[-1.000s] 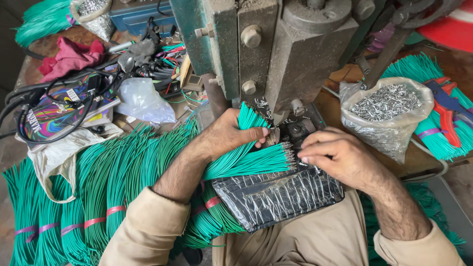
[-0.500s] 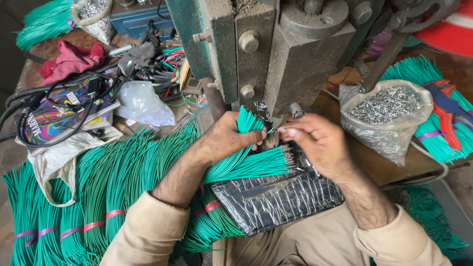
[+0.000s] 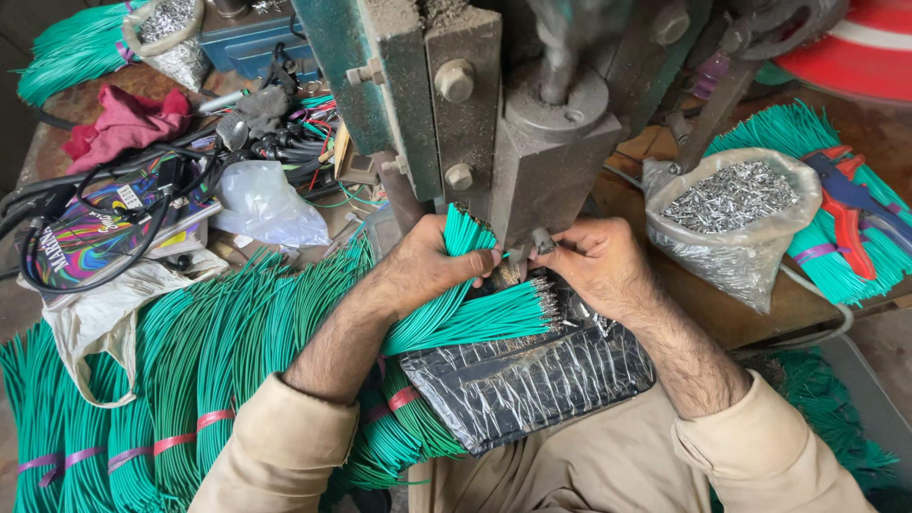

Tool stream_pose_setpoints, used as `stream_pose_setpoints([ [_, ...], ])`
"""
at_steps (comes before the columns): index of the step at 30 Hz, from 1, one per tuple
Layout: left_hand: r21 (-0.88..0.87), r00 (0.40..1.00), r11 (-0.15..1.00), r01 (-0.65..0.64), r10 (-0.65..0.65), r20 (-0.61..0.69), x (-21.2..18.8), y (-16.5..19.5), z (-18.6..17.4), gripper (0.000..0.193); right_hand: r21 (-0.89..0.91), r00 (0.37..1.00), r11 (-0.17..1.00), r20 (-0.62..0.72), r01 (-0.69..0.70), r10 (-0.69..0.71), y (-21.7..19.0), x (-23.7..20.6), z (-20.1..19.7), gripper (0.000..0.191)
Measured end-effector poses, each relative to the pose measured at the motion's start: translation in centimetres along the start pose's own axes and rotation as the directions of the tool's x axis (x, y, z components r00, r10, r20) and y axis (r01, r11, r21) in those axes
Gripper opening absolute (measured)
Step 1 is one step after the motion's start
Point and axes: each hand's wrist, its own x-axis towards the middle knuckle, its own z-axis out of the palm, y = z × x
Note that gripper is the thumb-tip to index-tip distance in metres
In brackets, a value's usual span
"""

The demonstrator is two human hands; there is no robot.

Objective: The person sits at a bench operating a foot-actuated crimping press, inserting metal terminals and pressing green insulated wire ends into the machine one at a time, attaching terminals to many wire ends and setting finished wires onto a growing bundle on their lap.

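The green wires [image 3: 470, 313] sit fanned in my left hand [image 3: 432, 266], clamped firmly, so I'd steady them while my right hand [image 3: 594, 261] pinches one wire, just beyond that clamp, under the press [image 3: 551, 142].

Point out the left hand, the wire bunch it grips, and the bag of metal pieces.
left hand [image 3: 427, 261], head view, back of hand.
green wire bunch [image 3: 465, 323], head view, mid-length.
bag of metal pieces [image 3: 736, 271], head view, plastic side.

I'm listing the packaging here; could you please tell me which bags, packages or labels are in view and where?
Clear bag: right of press, full of small silver metal bits.
Second clear bag: top left, same bits.
Empty clear bag: left of press, crumpled.
Colourful printed package: far left, under black cables.
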Motion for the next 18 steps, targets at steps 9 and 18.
stream_pose_setpoints([
  [9,-0.041,0.997,0.998,-0.047,0.049,0.061,0.0,-0.3,-0.1,0.020,-0.111,0.998,0.994,0.060,-0.019,0.026,-1.5,-4.4,-4.3,0.019],
  [18,0.008,0.998,0.999,-0.048,0.048,0.049,-0.1,0.4,-0.1,0.020,-0.237,0.946,0.919,-0.009,-0.316,0.324,-0.2,-4.8,-5.6,0.013],
])
